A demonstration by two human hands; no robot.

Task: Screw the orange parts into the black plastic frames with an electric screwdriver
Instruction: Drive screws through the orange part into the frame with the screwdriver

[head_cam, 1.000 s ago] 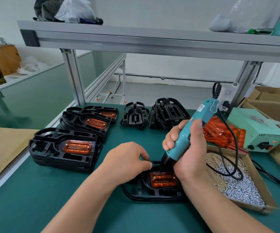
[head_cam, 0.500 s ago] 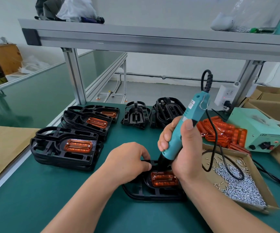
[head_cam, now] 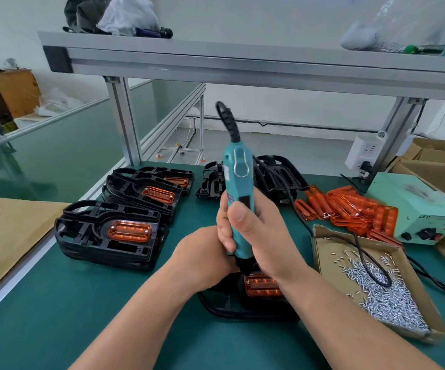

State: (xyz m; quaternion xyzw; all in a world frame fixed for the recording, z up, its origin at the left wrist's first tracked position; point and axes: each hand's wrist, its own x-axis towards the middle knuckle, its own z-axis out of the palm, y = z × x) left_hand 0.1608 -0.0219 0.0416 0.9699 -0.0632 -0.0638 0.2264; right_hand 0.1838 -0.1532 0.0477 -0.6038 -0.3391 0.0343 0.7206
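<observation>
My right hand (head_cam: 253,233) grips a teal electric screwdriver (head_cam: 237,188), held nearly upright with its black tip down at the left end of an orange part (head_cam: 262,285). That part sits in a black plastic frame (head_cam: 224,305) on the green mat in front of me. My left hand (head_cam: 202,257) rests curled on the frame right beside the driver tip; what its fingers hold is hidden. A pile of loose orange parts (head_cam: 349,209) lies at the right. Small silver screws (head_cam: 384,295) fill a cardboard tray (head_cam: 320,241).
Stacks of black frames with orange parts fitted (head_cam: 109,233) (head_cam: 146,190) stand at the left. Bare black frames (head_cam: 277,172) sit at the back. A pale green power box (head_cam: 413,209) stands at the right, the driver's black cable (head_cam: 368,260) looping over the tray. Aluminium posts (head_cam: 125,124) carry a shelf overhead.
The screwdriver has swung from a rightward lean to nearly upright, and my right hand has shifted left with it. My left hand stays at the frame by the tip.
</observation>
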